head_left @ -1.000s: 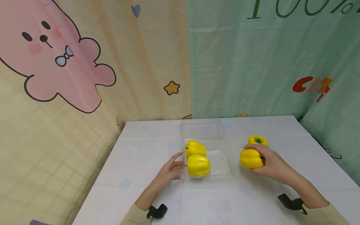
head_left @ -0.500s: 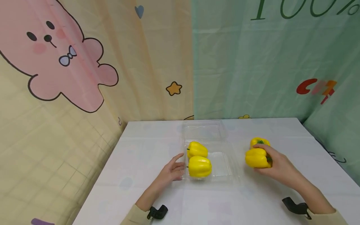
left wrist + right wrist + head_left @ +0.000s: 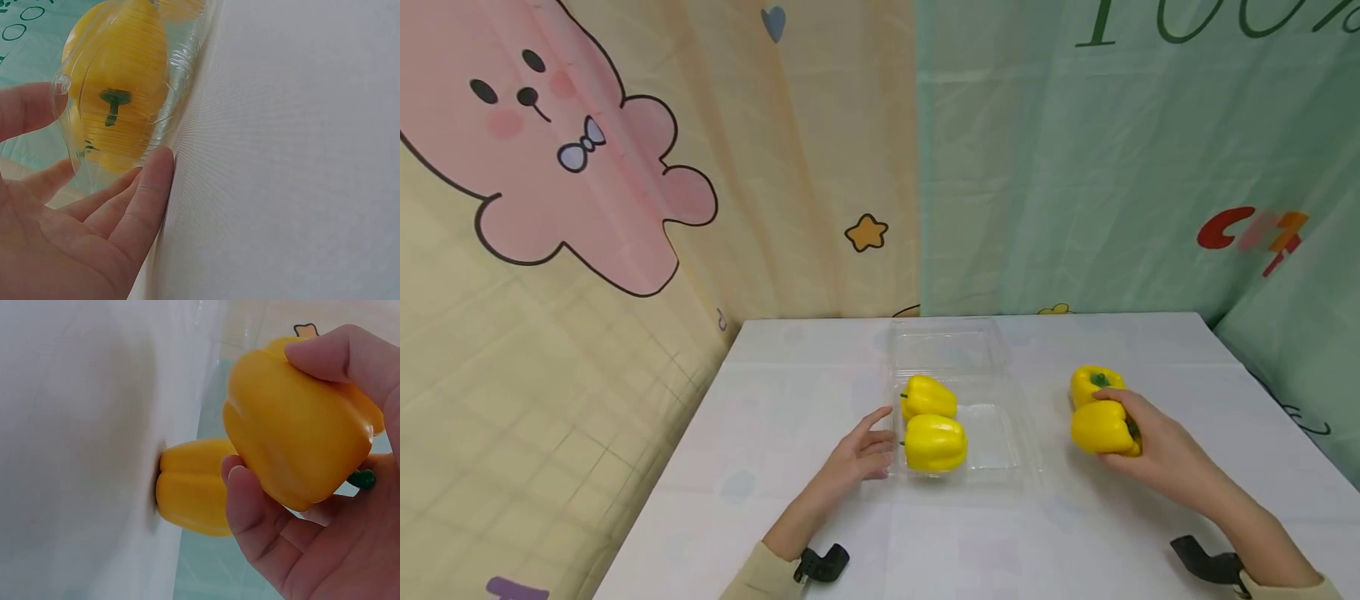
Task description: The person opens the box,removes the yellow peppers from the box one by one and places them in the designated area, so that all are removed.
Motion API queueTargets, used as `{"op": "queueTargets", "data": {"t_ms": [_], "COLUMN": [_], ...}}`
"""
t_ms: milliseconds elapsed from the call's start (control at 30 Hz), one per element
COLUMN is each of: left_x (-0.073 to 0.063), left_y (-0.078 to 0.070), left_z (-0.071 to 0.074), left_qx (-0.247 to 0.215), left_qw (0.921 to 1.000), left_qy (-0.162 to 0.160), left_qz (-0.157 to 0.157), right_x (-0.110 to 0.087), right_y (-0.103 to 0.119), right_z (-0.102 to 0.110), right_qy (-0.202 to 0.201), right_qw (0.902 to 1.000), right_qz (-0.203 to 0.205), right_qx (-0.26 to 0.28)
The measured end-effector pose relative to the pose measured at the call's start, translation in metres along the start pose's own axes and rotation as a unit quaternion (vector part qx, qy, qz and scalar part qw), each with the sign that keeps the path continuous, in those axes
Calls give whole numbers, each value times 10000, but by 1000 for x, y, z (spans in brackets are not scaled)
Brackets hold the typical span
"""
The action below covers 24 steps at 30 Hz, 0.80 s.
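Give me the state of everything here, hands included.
Clear container: open, lid laid back
Nearer pepper inside: on its side, stem left
Farther pepper inside: on its side, stem left
Standing pepper: upright, stem up
Held pepper: off the table
Left hand: touching the container
Right hand: gripping the held pepper

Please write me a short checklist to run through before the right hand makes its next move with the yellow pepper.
1. Right hand grips the held pepper, thumb and fingers around it: ok.
2. Held pepper raised off the table: ok.
3. Held pepper free of the other pepper behind it: cannot tell; they overlap in view.
4. Transparent container open: ok.
5. Room beside the two peppers inside: ok, on the right.
6. Left hand touching the container: ok; firmness cannot be judged.
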<state>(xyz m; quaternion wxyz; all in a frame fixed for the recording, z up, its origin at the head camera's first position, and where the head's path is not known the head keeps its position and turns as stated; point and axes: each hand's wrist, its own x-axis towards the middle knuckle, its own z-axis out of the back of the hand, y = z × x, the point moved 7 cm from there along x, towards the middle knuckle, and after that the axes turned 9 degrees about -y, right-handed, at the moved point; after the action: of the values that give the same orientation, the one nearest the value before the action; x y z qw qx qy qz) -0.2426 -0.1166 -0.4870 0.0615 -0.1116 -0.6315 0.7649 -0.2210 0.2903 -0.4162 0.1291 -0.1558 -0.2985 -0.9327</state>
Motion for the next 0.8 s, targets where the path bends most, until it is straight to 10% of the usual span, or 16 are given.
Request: {"op": "queueTargets", "data": {"t_ms": [800], "left_x": [1], "left_y": [0], "left_z": [0], "left_qx": [-4], "left_qw": [10000], "left_qy": [56], "left_qz": [-37], "right_x": [-8], "right_y": [-23], "right_z": [2], "right_qy": [262], "right_qw": [9987], "right_qz": [-207], "right_qx": [-392]}}
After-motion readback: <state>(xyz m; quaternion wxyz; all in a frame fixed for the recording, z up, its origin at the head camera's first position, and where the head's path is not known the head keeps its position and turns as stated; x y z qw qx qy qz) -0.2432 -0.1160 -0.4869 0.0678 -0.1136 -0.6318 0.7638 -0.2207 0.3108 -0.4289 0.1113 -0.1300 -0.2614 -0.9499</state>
